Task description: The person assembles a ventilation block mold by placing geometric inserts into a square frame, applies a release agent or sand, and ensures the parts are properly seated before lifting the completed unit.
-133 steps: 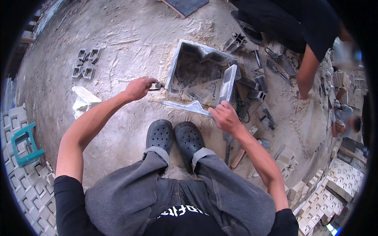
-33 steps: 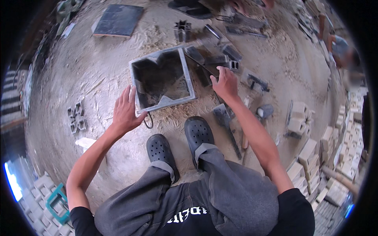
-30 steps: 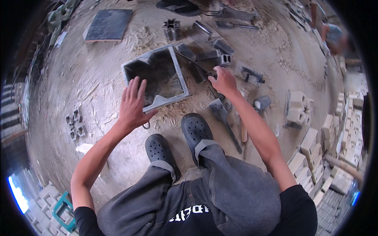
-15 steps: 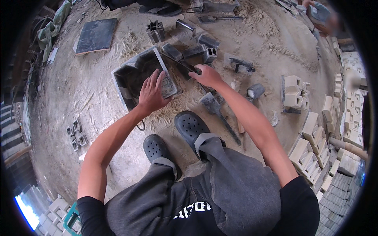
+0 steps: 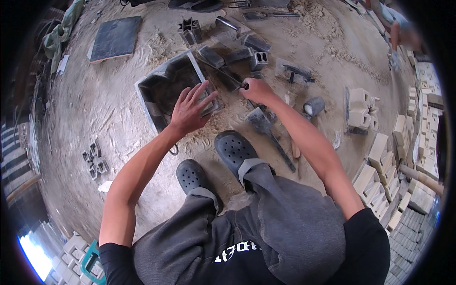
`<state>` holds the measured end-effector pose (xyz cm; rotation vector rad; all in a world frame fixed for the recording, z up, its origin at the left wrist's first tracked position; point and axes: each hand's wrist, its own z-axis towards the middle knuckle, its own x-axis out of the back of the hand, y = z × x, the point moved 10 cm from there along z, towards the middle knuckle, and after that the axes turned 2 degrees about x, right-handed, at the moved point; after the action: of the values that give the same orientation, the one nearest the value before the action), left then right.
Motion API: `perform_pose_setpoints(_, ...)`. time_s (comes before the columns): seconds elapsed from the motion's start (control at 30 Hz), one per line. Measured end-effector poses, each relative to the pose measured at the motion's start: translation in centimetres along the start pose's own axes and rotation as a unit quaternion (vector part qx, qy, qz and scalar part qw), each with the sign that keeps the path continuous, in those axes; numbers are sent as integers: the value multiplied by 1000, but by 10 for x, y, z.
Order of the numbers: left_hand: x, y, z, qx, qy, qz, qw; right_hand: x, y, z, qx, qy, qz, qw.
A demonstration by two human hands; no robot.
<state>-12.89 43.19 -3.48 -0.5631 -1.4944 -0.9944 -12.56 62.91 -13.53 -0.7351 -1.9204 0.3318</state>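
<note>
My left hand (image 5: 189, 110) hovers with fingers spread over the right part of an angular metal mould box (image 5: 148, 105). The gap between its fingertips and the box rim cannot be judged. My right hand (image 5: 259, 91) is closed around the handle end of a trowel (image 5: 229, 80). The trowel's dark flat blade lies just right of the box, pointing away to the upper left. A flat scoop-like tool with a long handle (image 5: 260, 121) rests on the sandy floor below my right hand. Dark blocks (image 5: 211, 57) and a hollow two-hole block (image 5: 259, 59) stand beyond the trowel.
A dark square board (image 5: 116, 39) lies far left. A star-shaped hollow piece (image 5: 190, 31), a metal tube (image 5: 227, 23), a handled float (image 5: 297, 73) and a cylinder (image 5: 313, 107) lie around. Pale moulded blocks (image 5: 362, 109) stand right. Another person's arm (image 5: 395, 35) shows far right.
My right hand has closed its fingers around the trowel handle. My left hand has shifted slightly right, its fingers spread wider. The whole view has moved a little.
</note>
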Motion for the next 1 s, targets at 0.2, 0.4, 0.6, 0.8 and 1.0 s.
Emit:
perform_pose_setpoints(0.2, 9, -11, -2, 46, 49, -39, 997, -31, -26, -21, -2, -18, 60, 998)
perform_pose_setpoints(0.4, 9, -16, -3, 53, 51, -45, 996, -60, -24, -32, -19, 11, 139, 990)
perform_pose_setpoints(0.6, 1, -10, -7, 4, 37, -42, 998, -62, -29, -39, 25, -12, 132, 991)
perform_pose_setpoints(0.8, -2, -10, -5, 6, 26, -30, 999, -76, -32, -49, 16, -76, 160, 984)
perform_pose_setpoints(1.0, -2, -11, -6, 12, 22, -35, 999, -88, -41, -66, -16, -97, 220, 971)
